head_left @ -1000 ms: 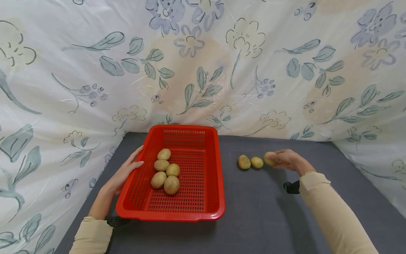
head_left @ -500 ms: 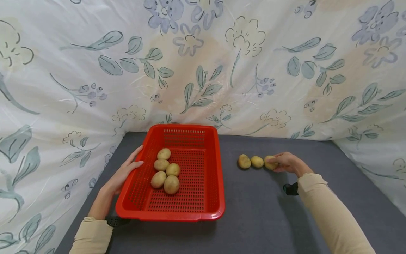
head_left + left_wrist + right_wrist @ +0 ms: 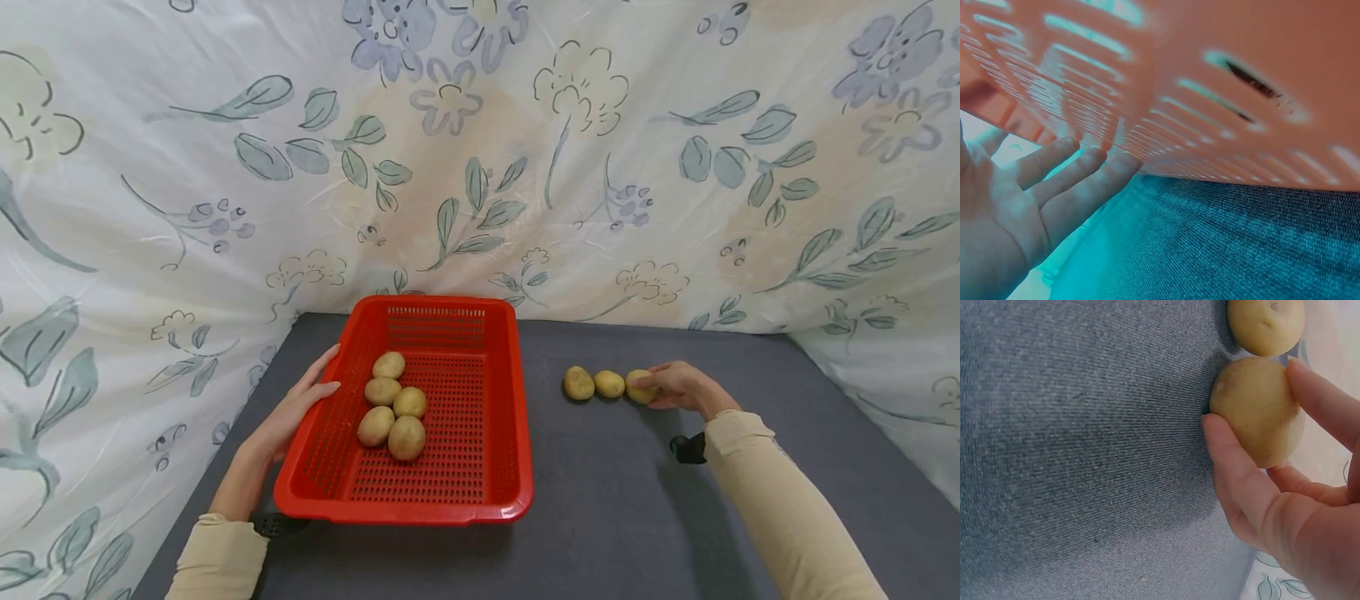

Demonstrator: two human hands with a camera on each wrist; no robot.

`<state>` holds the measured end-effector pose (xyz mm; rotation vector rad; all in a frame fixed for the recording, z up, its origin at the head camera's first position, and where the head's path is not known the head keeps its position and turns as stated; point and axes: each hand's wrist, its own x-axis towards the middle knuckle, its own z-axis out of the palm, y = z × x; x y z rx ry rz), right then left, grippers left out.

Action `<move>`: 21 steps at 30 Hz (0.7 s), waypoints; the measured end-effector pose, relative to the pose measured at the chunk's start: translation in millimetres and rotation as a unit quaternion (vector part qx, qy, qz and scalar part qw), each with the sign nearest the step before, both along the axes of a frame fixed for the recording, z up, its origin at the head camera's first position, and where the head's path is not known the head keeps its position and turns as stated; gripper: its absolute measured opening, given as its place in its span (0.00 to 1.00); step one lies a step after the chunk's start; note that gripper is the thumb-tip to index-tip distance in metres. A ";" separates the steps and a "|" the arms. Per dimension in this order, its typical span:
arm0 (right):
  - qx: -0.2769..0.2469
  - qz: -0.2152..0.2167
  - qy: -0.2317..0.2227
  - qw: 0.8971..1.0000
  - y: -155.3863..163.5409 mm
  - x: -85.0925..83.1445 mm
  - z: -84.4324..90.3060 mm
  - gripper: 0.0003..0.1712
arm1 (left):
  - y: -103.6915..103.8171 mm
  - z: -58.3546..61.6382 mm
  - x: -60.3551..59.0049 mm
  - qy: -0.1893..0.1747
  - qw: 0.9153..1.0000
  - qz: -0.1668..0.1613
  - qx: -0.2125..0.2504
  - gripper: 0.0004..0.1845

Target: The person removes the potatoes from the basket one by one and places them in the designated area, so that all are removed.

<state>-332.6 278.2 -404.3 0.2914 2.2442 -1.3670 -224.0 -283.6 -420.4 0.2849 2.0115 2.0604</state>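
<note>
My right hand (image 3: 686,386) pinches a potato (image 3: 638,387) between thumb and fingers at the right end of a short row on the grey cloth. In the right wrist view, this potato (image 3: 1259,409) sits against the cloth, close beside another potato (image 3: 1266,325). Left of it in the head view lie a middle potato (image 3: 609,384) and a browner potato (image 3: 579,383). My left hand (image 3: 288,417) rests along the left side of a red plastic basket (image 3: 517,417). The left wrist view shows its fingers (image 3: 1088,194) nearly straight against the slotted outer wall.
Several potatoes (image 3: 407,437) lie clustered in the left half of the basket. Dark grey cloth (image 3: 600,500) covers the table. Behind it and at both sides hangs a floral sheet (image 3: 480,167).
My right hand has lowered the potato slightly toward me, onto the cloth at the end of the row, and still holds it. The left hand and the basket have stayed put.
</note>
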 end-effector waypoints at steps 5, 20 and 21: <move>-0.003 0.002 -0.003 1.000 0.8 -1.2 -0.1 0.45 | 0.5 0.8 -0.2 0.001 1.000 -0.001 -0.003 0.34; -0.019 0.014 -0.005 1.000 1.5 -3.0 -2.6 0.46 | 1.9 2.2 1.1 0.005 1.000 -0.007 0.002 0.34; -0.019 0.015 -0.006 1.000 1.9 -3.0 -2.9 0.45 | 2.3 2.2 1.0 0.006 1.000 -0.008 0.003 0.34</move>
